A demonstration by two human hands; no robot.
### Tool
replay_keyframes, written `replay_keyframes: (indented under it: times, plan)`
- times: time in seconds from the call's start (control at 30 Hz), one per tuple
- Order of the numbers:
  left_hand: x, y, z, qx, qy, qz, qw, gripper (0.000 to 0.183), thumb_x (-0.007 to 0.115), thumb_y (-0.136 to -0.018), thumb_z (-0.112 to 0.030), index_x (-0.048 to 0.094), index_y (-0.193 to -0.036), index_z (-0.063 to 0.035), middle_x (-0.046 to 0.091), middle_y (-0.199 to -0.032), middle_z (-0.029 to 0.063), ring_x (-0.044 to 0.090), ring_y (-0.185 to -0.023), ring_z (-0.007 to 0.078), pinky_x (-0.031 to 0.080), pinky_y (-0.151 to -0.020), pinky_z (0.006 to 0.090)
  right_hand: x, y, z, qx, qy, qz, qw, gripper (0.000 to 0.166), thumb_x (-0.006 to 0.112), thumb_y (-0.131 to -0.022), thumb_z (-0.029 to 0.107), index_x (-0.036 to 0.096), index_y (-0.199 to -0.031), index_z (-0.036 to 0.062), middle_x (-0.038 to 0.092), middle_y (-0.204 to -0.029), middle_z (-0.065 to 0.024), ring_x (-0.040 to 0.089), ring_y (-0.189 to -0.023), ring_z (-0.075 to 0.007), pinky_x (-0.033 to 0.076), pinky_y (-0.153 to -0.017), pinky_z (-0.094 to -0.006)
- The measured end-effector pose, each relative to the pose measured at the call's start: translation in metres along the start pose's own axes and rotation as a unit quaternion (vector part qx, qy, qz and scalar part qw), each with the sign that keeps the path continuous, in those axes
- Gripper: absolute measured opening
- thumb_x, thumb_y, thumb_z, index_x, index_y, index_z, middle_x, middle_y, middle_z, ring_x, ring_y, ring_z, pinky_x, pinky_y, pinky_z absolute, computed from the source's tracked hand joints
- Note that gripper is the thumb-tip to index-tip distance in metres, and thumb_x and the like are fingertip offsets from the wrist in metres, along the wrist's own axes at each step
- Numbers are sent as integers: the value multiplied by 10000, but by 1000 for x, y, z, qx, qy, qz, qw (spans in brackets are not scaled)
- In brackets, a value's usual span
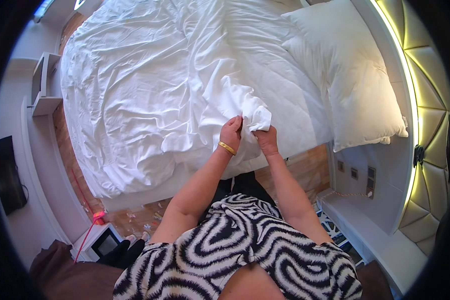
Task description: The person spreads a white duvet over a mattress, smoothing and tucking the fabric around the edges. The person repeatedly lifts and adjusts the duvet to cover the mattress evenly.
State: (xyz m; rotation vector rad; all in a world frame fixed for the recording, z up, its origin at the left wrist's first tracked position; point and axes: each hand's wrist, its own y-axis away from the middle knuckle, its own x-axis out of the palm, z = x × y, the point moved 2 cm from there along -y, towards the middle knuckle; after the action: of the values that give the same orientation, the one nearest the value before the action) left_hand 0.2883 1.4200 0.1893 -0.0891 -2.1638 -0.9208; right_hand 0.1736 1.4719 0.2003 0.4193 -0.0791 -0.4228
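Observation:
A rumpled white duvet cover (142,86) spreads over most of the bed. My left hand (231,131), with a gold bangle at the wrist, grips the cover's gathered edge near the bedside. Close beside it on the right, my right hand (265,138) holds a bunched corner of the same white cloth, its fingers partly hidden under the fold. Beneath the cover, a flatter white sheet (288,101) shows toward the head of the bed. A bare white pillow (354,75) lies there, its near corner overhanging the mattress side.
A padded headboard wall (431,112) with a lit strip runs along the right. Wall sockets (370,178) sit above a ledge with a cord. Scraps litter the wooden floor (135,215). At left are a television (9,174), a pink-red corded object (98,217) and another person's legs (123,249).

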Motion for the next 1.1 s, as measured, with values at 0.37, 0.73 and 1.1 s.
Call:
replay_keyframes:
  times: [0.37, 0.73, 1.1]
  plan:
    - [-39, -20, 13, 104, -473, -87, 870, 115, 544, -765, -95, 568, -839, -11, 511, -563, 9, 494, -471, 91, 392, -396, 235, -8, 14, -18, 69, -239, -43, 968, 275, 598, -615, -43, 558, -884, -5, 588, -809, -61, 578, -697, -179, 477, -593, -302]
    - [-31, -3, -58, 171, -385, -236, 876, 54, 473, -789, -40, 508, -790, -1, 539, -651, 77, 520, -477, 130, 419, -394, 247, -1, 27, -14, 91, -303, -38, 948, 236, 559, -679, 1, 554, -914, 22, 584, -811, -52, 576, -709, -164, 474, -570, -300]
    - [-18, 59, 9, 164, -498, 28, 851, 399, 584, -644, -30, 499, -1032, -9, 577, -914, 81, 541, -820, 162, 436, -744, 277, 3, 36, -2, 95, -155, 142, 973, 251, 506, -812, 173, 530, -1022, 38, 533, -1011, -35, 507, -934, -144, 424, -789, -301]
